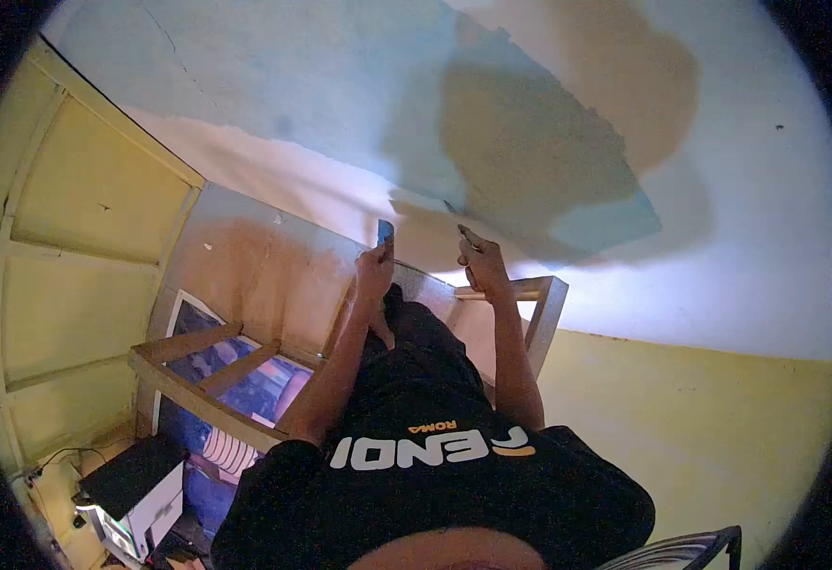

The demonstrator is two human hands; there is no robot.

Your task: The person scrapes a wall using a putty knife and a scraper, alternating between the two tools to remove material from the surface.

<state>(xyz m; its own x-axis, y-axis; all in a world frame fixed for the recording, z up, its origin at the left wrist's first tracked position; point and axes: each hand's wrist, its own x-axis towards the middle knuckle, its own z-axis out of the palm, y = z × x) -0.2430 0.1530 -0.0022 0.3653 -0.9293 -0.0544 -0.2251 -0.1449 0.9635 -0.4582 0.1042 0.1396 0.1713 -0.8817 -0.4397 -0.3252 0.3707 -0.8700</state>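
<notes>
My left hand is closed around a flat blue-grey scraper whose broad end points up. To its right, my right hand grips a thin putty knife, seen nearly edge-on, its tip close to the wall's surface. The fingers hide both handles. Before me rises the wall, whitish, with a large pale blue-green patch that has a ragged edge. Shadows of my arms and the tools fall across this patch.
Wooden frames with crossbars stand left of my legs; another wooden frame is at right. A black-and-white printer-like machine sits lower left near cables. Yellow panelling covers the left side. A wire fan guard edges in lower right.
</notes>
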